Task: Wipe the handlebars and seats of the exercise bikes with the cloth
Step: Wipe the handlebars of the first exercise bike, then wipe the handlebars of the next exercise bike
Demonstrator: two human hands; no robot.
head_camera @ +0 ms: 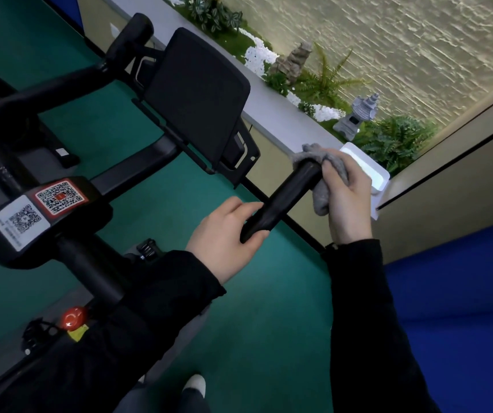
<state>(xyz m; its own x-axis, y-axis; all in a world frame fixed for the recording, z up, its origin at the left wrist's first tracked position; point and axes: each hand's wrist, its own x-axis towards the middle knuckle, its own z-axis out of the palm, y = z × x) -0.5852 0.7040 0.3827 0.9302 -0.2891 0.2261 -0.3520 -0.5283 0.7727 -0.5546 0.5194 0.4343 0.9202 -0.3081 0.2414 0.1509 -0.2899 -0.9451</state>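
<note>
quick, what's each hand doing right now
Left hand: grips the handlebar.
Right hand: holds the grey cloth against the handlebar's end.

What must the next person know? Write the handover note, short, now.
Left hand: fingers curled round the near handlebar grip, low down.
Right hand: holds the grey cloth wrapped over that grip's tip.
Done: the cloth is at this grip's end; what else is already wiped cannot be told.
Left: probably the rest of this bar, the far grip, and the seat, which is out of view.
</note>
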